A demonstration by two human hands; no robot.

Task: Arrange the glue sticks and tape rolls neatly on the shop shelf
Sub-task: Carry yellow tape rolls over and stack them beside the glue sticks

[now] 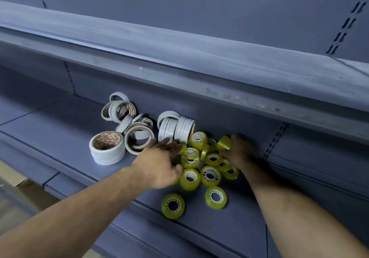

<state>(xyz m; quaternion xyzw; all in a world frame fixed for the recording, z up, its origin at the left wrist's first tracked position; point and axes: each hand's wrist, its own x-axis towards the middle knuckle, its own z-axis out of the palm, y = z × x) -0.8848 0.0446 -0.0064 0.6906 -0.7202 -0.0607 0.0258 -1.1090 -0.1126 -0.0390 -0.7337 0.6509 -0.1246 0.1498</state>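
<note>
A grey-blue painted metal shelf (60,130) has a smooth, matt finish; the front lip of the shelf above (239,98) is scuffed and speckled. On it lie small yellow-tinted clear tape rolls (211,202) of glossy plastic film, wound on smooth white plastic cores (209,170). Beside them, larger white tape rolls (107,156) look matt and papery, with brown cardboard cores printed in orange (107,139). A blurred tan surface at the lower left (12,174) may be cardboard.
</note>
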